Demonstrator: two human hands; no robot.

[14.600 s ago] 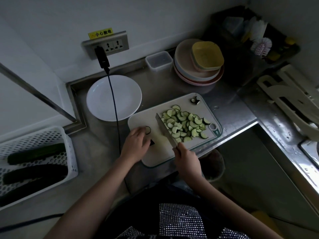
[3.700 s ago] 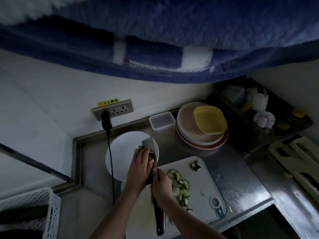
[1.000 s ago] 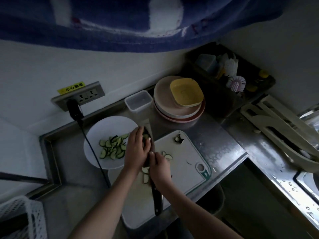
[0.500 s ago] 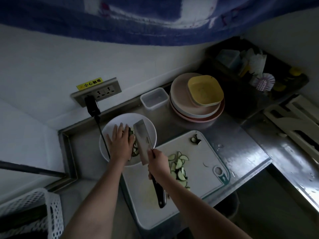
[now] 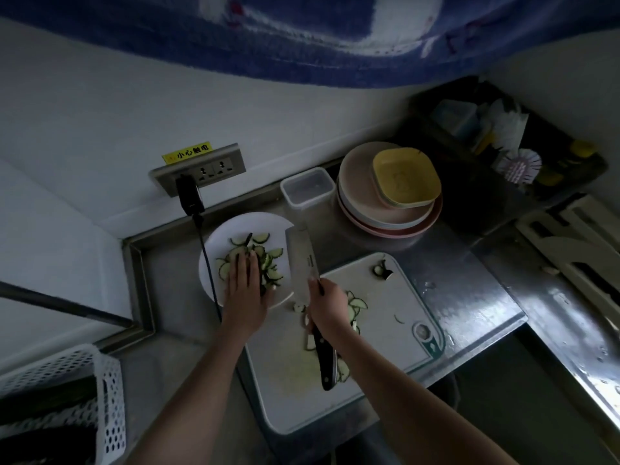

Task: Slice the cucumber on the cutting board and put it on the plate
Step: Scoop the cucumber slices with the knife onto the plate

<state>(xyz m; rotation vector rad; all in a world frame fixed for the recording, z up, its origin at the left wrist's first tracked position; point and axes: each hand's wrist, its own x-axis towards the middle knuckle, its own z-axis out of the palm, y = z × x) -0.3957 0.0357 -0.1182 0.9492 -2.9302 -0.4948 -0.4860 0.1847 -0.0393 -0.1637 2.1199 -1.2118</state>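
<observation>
A white plate [image 5: 221, 236] holds a heap of cucumber slices [image 5: 260, 255]. My left hand [image 5: 245, 293] lies flat over the plate's near side, fingers spread on the slices. My right hand [image 5: 327, 307] grips a cleaver [image 5: 300, 263] near where blade meets handle; its blade stands over the plate's right rim and the dark handle points toward me. The white cutting board [image 5: 385, 330] carries a few remaining slices [image 5: 357, 305] beside my right hand and a cucumber end piece [image 5: 381, 270] at its far edge.
A black cable [image 5: 208, 263] runs from a wall socket [image 5: 201, 169] across the plate's left side. A clear tub [image 5: 307, 187] and stacked plates with a yellow bowl [image 5: 404, 177] stand behind. A white basket [image 5: 60, 404] with cucumbers sits at near left. A sink edge lies right.
My left hand has drawn back toward the plate's near edge, uncovering more slices on the plate. The cleaver blade has stayed over the plate's right rim.
</observation>
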